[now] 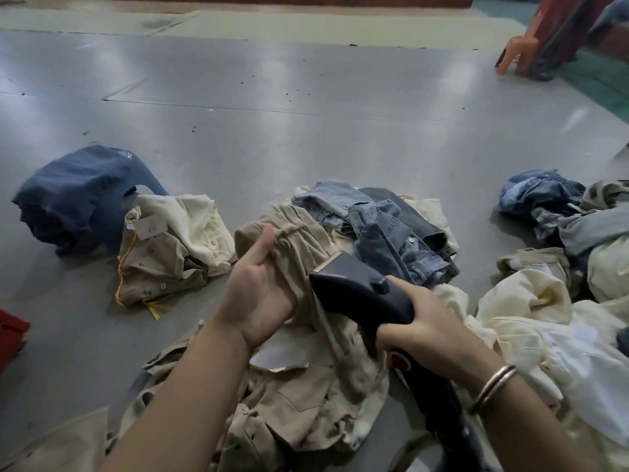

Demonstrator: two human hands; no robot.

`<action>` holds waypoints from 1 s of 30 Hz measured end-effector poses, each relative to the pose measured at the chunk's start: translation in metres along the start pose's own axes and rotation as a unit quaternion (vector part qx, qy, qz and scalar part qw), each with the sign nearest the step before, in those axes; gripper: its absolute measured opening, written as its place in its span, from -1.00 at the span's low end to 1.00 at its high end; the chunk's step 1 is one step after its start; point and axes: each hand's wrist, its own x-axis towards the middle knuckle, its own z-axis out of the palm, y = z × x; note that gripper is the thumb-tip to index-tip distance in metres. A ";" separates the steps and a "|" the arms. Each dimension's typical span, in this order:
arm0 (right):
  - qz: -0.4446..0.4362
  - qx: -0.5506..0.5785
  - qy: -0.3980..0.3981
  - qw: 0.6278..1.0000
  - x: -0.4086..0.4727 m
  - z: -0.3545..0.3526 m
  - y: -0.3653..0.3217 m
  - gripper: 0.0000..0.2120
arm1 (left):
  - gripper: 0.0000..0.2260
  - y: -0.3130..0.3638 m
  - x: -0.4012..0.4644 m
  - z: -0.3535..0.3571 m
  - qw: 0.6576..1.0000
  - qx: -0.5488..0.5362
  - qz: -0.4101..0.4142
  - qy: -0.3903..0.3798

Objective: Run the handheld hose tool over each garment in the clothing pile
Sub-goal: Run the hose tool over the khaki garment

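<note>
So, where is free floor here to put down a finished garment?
The wide grey floor beyond the denim heap is bare, up to the orange stool. A smaller patch lies between the folded beige garment and the left hand. It is crowded on the right, around the cream clothes, and under the hose tool.

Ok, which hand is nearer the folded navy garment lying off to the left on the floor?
Left. The left hand grips the beige garment, just right of the navy garment. The right hand holds the steamer tool, farther right.
</note>
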 end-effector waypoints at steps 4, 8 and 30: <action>0.007 0.013 0.057 0.998 0.008 0.008 0.003 -0.79 | -0.45 -0.012 -0.001 -0.001 0.997 0.050 -0.058 -0.011; 0.012 0.055 0.106 0.993 0.014 0.008 0.004 -0.79 | -0.50 -0.022 0.000 -0.004 0.993 0.081 -0.087 -0.023; 0.000 0.256 0.137 0.957 0.017 -0.012 0.019 -0.63 | -0.49 -0.017 0.006 -0.003 0.999 -0.019 -0.035 0.021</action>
